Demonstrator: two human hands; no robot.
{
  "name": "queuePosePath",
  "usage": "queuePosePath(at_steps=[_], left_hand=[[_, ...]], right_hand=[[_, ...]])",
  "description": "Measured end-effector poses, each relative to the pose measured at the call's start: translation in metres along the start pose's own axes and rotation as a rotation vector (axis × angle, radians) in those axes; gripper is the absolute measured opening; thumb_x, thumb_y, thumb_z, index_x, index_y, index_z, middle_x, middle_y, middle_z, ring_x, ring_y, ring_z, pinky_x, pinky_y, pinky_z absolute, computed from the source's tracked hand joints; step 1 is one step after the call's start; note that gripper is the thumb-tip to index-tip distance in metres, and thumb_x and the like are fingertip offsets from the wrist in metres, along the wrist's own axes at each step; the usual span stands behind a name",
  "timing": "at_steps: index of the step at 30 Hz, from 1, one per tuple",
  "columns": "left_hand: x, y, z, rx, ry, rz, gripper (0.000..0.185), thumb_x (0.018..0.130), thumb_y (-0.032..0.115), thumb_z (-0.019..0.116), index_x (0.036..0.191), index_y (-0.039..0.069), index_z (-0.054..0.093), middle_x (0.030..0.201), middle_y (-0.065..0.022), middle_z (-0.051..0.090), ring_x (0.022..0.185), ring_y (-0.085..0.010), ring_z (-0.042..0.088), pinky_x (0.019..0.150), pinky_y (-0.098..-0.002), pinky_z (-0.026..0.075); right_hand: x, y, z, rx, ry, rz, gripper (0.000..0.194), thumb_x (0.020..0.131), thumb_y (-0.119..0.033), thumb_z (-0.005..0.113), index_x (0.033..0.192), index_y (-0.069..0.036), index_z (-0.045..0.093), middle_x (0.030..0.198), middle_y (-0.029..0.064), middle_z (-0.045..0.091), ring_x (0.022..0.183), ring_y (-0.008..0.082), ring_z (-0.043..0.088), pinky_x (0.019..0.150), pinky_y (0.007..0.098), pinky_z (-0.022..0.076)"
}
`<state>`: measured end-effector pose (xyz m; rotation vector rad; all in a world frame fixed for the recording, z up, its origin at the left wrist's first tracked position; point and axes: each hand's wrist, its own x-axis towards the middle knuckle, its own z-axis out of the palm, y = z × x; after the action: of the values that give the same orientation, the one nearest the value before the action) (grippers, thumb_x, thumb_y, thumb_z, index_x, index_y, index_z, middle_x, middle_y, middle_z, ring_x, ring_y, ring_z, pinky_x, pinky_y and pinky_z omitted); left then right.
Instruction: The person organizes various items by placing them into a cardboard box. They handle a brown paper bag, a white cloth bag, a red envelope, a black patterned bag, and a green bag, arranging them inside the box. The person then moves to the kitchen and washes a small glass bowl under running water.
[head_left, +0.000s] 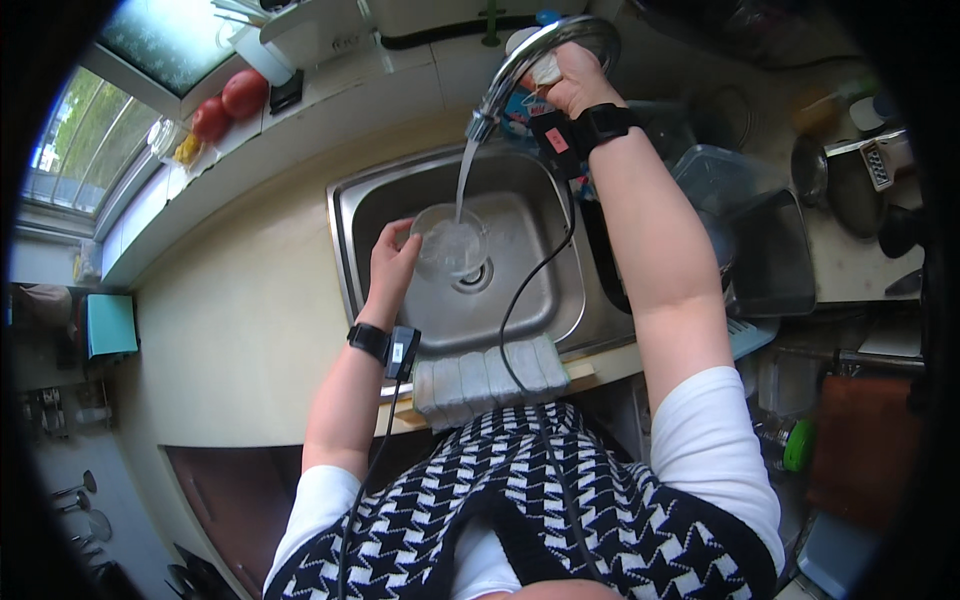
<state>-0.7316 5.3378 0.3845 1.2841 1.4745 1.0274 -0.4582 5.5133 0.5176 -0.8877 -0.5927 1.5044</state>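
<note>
My left hand (396, 251) grips the rim of a clear round bowl (450, 241) over the stainless steel sink basin (517, 277). Water runs from the curved chrome faucet (499, 82) into the bowl, which hangs partly above the drain (474, 277). Beyond the faucet, my right hand (581, 79) is closed on a small white object (547, 70) with a thin string; the faucet's neck partly covers it, so its kind is unclear. A blue printed package (519, 112) stands just below that hand, behind the basin.
A folded pale cloth (487, 379) drapes over the sink's front edge. Clear plastic containers (712, 176) and a dark rectangular tray (772, 255) stand at the right. Two red round fruits (225, 105) rest on the window ledge. A black cable (517, 300) from my right wrist crosses the basin.
</note>
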Motion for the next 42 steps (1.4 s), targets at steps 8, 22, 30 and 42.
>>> queuePosePath(at_steps=[8,22,30,42], left_hand=[[-0.005,0.002,-0.004,-0.042,-0.053,-0.086,0.029,0.084,0.015,0.059,0.111,0.005,0.054,0.067,0.0018,0.054,0.060,-0.0041,0.047,0.055,-0.0199,0.038],[-0.005,-0.017,-0.002,0.024,0.004,-0.065,0.031,0.081,0.019,0.060,0.109,0.005,0.055,0.067,-0.0019,0.057,0.061,-0.0082,0.052,0.056,-0.0238,0.041],[-0.001,-0.021,0.007,-0.057,-0.069,-0.152,0.030,0.084,0.014,0.058,0.112,0.004,0.053,0.067,0.0023,0.053,0.061,-0.0041,0.046,0.056,-0.0196,0.037],[-0.002,-0.022,0.021,-0.079,-0.060,-0.134,0.030,0.084,0.015,0.059,0.112,0.004,0.053,0.069,0.0004,0.056,0.062,-0.0046,0.047,0.056,-0.0201,0.037]], right_hand=[[0.008,-0.002,0.003,0.172,-0.033,0.036,0.055,0.091,-0.043,0.034,0.117,0.003,0.046,0.106,0.0237,0.056,0.093,0.0397,0.056,0.081,0.0514,0.0470],[0.015,-0.022,-0.001,0.043,0.052,0.145,0.052,0.089,-0.038,0.040,0.125,0.000,0.038,0.115,0.0240,0.051,0.095,0.0406,0.055,0.070,0.0450,0.0476],[0.035,-0.017,-0.022,-0.120,0.010,-0.065,0.020,0.093,-0.022,0.042,0.106,-0.012,0.055,0.097,0.0131,0.062,0.076,0.0307,0.064,0.049,0.0402,0.0541],[0.004,-0.020,0.002,-0.341,0.049,-0.142,0.022,0.090,-0.017,0.052,0.107,-0.005,0.058,0.096,0.0127,0.063,0.079,0.0251,0.064,0.056,0.0372,0.0550]])
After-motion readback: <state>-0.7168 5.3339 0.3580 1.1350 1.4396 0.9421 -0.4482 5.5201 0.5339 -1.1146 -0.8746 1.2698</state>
